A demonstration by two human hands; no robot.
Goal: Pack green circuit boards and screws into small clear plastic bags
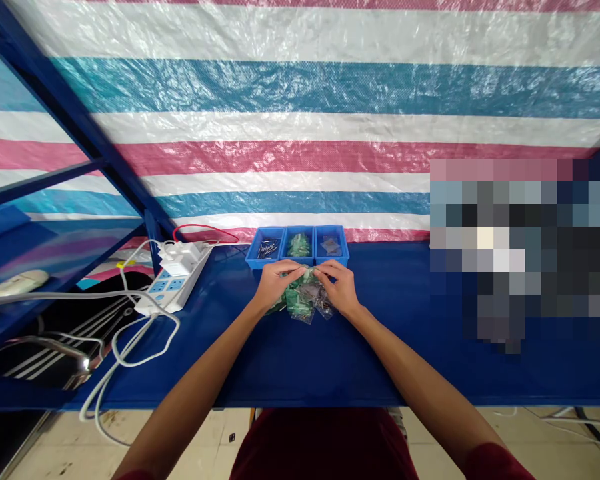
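Observation:
My left hand (pixel 276 283) and my right hand (pixel 338 288) meet over a pile of small clear plastic bags (pixel 301 308) on the blue table. Green pieces and dark metal bits show through the bags. Thumb and fingers of both hands are pinched at the edges of a small plastic bag (pixel 308 273) at the top of the pile. Its contents are too small to make out. Just beyond my hands stand three joined blue bins: the left bin (pixel 251 256) has metal screws or pins, the middle bin (pixel 300 228) green pieces, and the right bin (pixel 347 248) clear flat pieces.
A white power strip (pixel 173 293) with plugged-in adapters lies on the left of the table (pixel 310 373), its cables looping over the front edge. A blue metal frame (pixel 70 107) rises at left. Striped sheeting (pixel 300 157) hangs behind. A pixelated area covers the right side.

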